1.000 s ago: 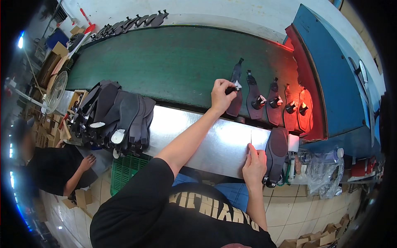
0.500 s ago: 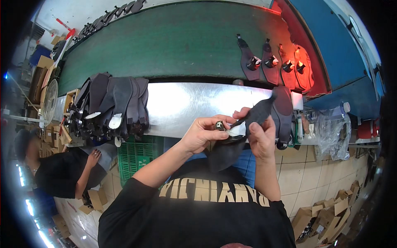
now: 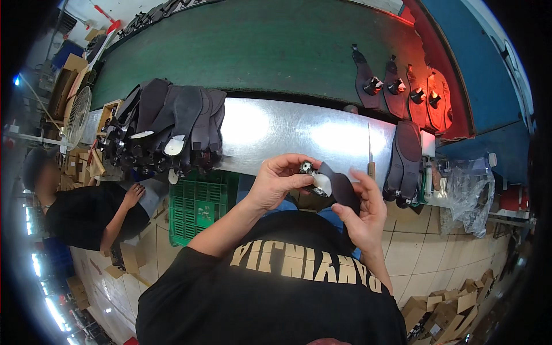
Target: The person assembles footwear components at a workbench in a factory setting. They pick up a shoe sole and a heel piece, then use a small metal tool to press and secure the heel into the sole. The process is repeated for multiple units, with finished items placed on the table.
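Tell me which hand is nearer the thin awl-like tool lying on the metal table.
Right. The right hand sits just below the tool, holding the dark strap piece; the left hand is farther off, to the tool's left.

Bright white glare shines on the shiny metal table [image 3: 287, 129]. Red light glows top right. Edges bend and go dark.

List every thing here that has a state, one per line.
Strap: held in both hands, off the bench.
Buckle: pinched by left hand.
Right hand: gripping the strap's lower end.
Belt pieces: four lying flat in a row.
Dark stack: piled on bench.
Awl: lying unused.
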A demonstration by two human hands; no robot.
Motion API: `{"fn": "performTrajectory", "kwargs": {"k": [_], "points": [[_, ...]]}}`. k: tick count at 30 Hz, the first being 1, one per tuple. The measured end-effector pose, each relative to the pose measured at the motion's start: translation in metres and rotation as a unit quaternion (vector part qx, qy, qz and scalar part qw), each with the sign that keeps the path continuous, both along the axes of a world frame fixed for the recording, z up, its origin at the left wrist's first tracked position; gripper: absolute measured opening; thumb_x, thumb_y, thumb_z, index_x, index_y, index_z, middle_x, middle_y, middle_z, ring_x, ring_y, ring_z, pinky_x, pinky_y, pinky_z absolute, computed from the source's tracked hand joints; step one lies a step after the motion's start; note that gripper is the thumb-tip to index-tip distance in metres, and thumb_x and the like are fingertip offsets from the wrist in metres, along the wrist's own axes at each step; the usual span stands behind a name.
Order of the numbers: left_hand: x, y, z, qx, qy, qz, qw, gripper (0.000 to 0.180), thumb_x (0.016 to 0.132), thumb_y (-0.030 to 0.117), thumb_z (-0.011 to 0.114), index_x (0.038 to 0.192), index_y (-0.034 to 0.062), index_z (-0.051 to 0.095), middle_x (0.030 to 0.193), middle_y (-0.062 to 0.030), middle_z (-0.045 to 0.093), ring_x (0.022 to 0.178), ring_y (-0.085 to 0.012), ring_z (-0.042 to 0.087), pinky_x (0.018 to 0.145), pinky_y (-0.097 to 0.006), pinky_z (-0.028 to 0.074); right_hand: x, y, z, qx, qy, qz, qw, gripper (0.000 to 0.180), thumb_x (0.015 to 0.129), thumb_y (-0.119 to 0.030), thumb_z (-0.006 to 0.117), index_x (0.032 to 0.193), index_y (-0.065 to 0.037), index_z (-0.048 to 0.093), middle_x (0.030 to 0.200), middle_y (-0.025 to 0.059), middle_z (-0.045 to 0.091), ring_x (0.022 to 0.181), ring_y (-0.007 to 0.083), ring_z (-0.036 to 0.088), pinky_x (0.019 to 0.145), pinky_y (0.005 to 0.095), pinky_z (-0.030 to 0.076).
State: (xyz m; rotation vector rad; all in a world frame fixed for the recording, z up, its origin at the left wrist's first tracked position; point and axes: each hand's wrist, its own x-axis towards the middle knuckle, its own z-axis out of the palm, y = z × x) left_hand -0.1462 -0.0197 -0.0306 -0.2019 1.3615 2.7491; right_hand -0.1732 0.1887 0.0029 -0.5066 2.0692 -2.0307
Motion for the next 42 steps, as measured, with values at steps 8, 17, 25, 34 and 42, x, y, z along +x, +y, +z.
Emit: {"fn": "performTrajectory", "kwargs": {"k": [8,17,25,34,42], "points": [[0.002,-0.001,0.005,-0.021,0.018,-0.004,1.0,0.03,0.076,-0.005,0.068,0.105,0.0013,0.064,0.111,-0.0191,0.063,0.093,-0.021,0.066,0.069,-0.028,0.061,0.006,0.0,-0.007,0.014,0.066,-0.001,0.998,0.045,0.07,0.002,0.074,0.114,0.002,0.063,0.104,0.0141,0.066,0.092,0.0201,0.064,0.081,0.0283,0.048],[0.0,0.0,0.004,-0.012,0.029,-0.011,0.999,0.03,0.074,-0.006,0.068,0.103,-0.0005,0.065,0.111,-0.02,0.063,0.094,-0.0216,0.066,0.071,-0.03,0.061,0.005,0.0,-0.008,0.022,0.078,0.002,0.997,0.042,0.07,0.002,0.073,0.111,0.002,0.064,0.102,0.0143,0.067,0.09,0.0212,0.064,0.08,0.029,0.048],[0.0,-0.001,0.01,-0.017,0.0,-0.023,1.0,0.03,0.072,-0.007,0.07,0.102,-0.0012,0.067,0.111,-0.0196,0.064,0.099,-0.0239,0.065,0.082,-0.035,0.058,0.001,0.001,0.001,0.059,0.117,0.01,0.991,0.041,0.069,0.003,0.072,0.109,0.0,0.066,0.095,0.0133,0.068,0.085,0.0214,0.064,0.075,0.0291,0.048],[0.001,-0.003,0.012,-0.085,0.036,-0.044,0.995,0.036,0.07,-0.012,0.067,0.104,0.0018,0.07,0.115,-0.0231,0.062,0.106,-0.0283,0.063,0.088,-0.035,0.055,-0.005,0.002,0.014,0.117,0.206,0.023,0.971,0.041,0.067,0.001,0.073,0.108,-0.001,0.067,0.083,0.0122,0.064,0.074,0.0237,0.061,0.065,0.0308,0.047],[0.002,-0.006,0.009,-0.1,0.095,-0.092,0.986,0.04,0.073,-0.011,0.062,0.109,0.0034,0.068,0.123,-0.0264,0.057,0.111,-0.031,0.06,0.088,-0.034,0.055,-0.006,0.004,0.022,0.167,0.257,0.032,0.951,0.041,0.067,-0.002,0.075,0.107,-0.003,0.066,0.085,0.0111,0.064,0.073,0.0254,0.061,0.064,0.0331,0.049]]}}
